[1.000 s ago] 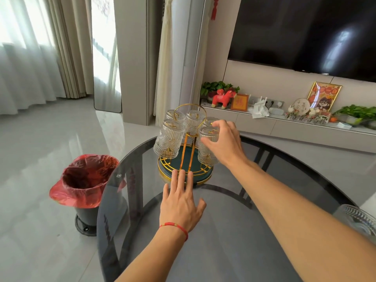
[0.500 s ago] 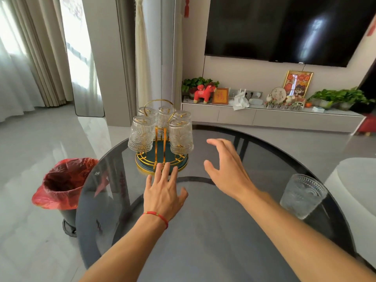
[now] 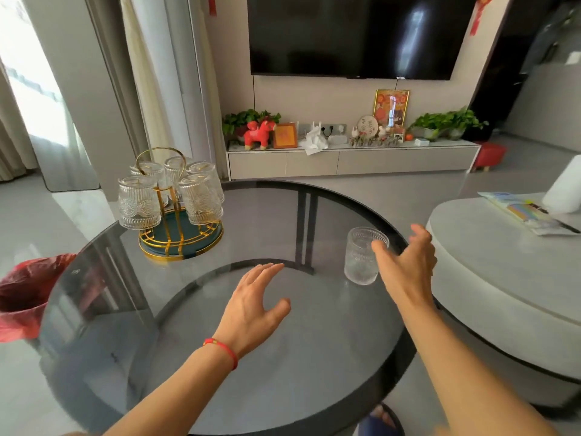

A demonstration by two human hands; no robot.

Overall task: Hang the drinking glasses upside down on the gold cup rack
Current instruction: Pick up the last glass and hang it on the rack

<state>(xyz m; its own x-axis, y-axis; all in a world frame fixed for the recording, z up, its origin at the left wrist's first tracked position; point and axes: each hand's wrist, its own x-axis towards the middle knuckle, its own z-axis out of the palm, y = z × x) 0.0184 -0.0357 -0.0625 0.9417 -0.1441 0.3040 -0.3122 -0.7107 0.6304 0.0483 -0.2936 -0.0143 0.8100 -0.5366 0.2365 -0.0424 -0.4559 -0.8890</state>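
Five ribbed drinking glasses (image 3: 138, 202) hang upside down on the gold cup rack (image 3: 180, 237), which stands on its dark green base at the far left of a round smoked-glass desk (image 3: 220, 357). Just off the desk's left edge, a bin lined with a red bag (image 3: 19, 297) sits on the floor. Nearer the middle, the left hand (image 3: 253, 305), a red cord at its wrist, hovers low over the desk with fingers spread and nothing in it. To its right, one more glass (image 3: 361, 256) stands upright near the desk's right rim, well apart from the rack. The right hand (image 3: 408, 262) is spread wide just beside it, thumb across the glass's near side, fingers not closed on it. A pale round table (image 3: 503, 278) with papers lies just beyond the rim. Bare glass lies between tumbler and rack. Behind, a television (image 3: 352, 36) hangs above a low cabinet (image 3: 345, 158).
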